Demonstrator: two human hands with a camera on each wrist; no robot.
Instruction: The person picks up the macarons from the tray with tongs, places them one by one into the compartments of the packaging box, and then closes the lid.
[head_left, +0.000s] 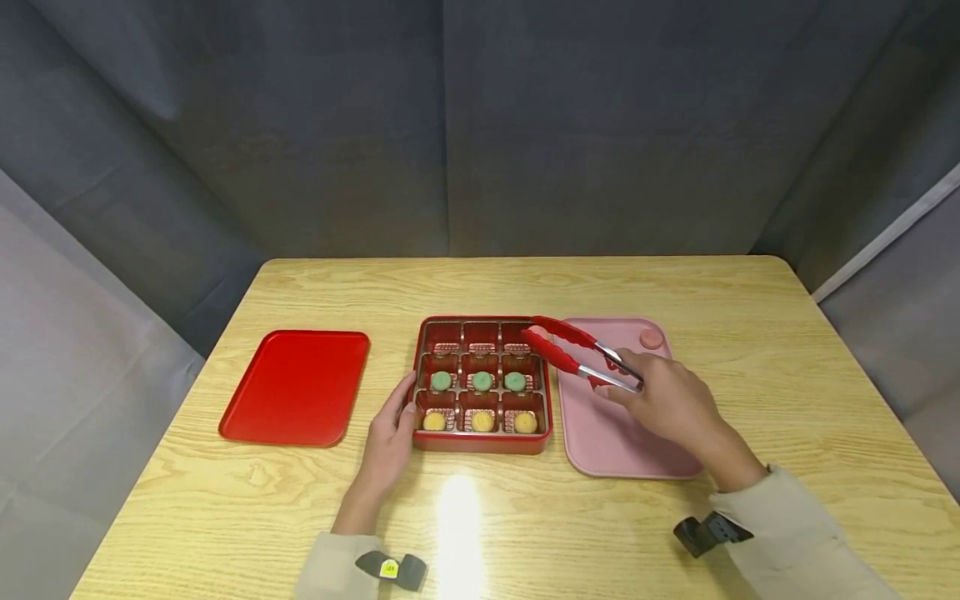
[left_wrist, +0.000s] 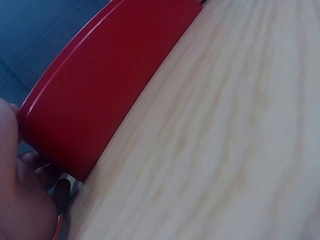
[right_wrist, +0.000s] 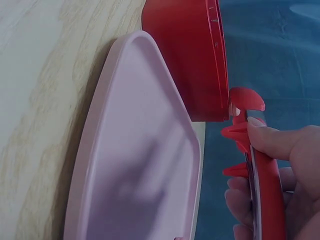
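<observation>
My right hand (head_left: 671, 396) grips red-tipped tongs (head_left: 562, 358) with metal arms. Between their tips is a pink macaron (head_left: 538, 332), over the back right compartment of a red box (head_left: 480, 445). The right wrist view shows the thumb (right_wrist: 272, 139) pressing one arm of the tongs (right_wrist: 270, 195), their tips just above the box rim. My left hand (head_left: 387, 437) rests against the box's left side, fingers along the wall. In the box, green macarons (head_left: 482, 381) fill the middle row and yellow macarons (head_left: 482, 421) the front row, one per compartment.
A pink tray (head_left: 622, 458) stands right beside the box, with one pink macaron (head_left: 652, 337) at its back right corner. A flat red lid or tray (head_left: 296, 387) lies to the left on the wooden table (head_left: 247, 500). Grey curtains (head_left: 450, 125) hang behind.
</observation>
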